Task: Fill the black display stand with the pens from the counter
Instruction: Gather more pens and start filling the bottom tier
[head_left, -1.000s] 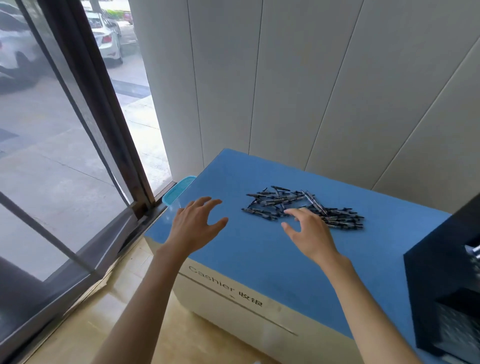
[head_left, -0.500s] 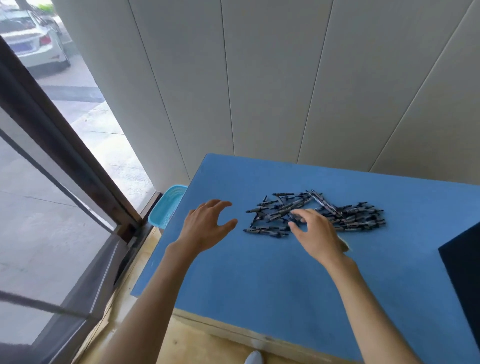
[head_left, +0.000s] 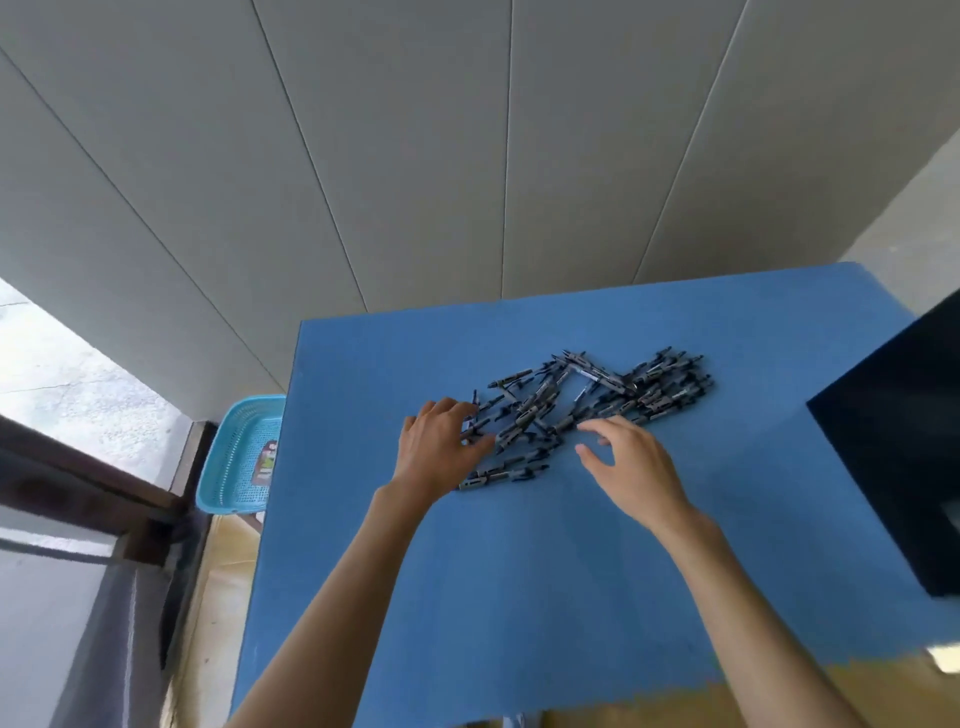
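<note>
Blue counter (head_left: 519, 597) carries a loose heap of dark pens (head_left: 587, 400) near its far side. The left hand (head_left: 441, 447) lies on the heap's left end, fingers spread over a few pens, gripping none that I can see. The right hand (head_left: 639, 467) hovers just beside the heap's near edge, fingers relaxed, holding nothing. The black display stand (head_left: 904, 457) sits at the right edge, well apart from both hands.

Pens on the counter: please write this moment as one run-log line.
left hand: touching pens | right hand: open, beside pile | black display stand: right edge
</note>
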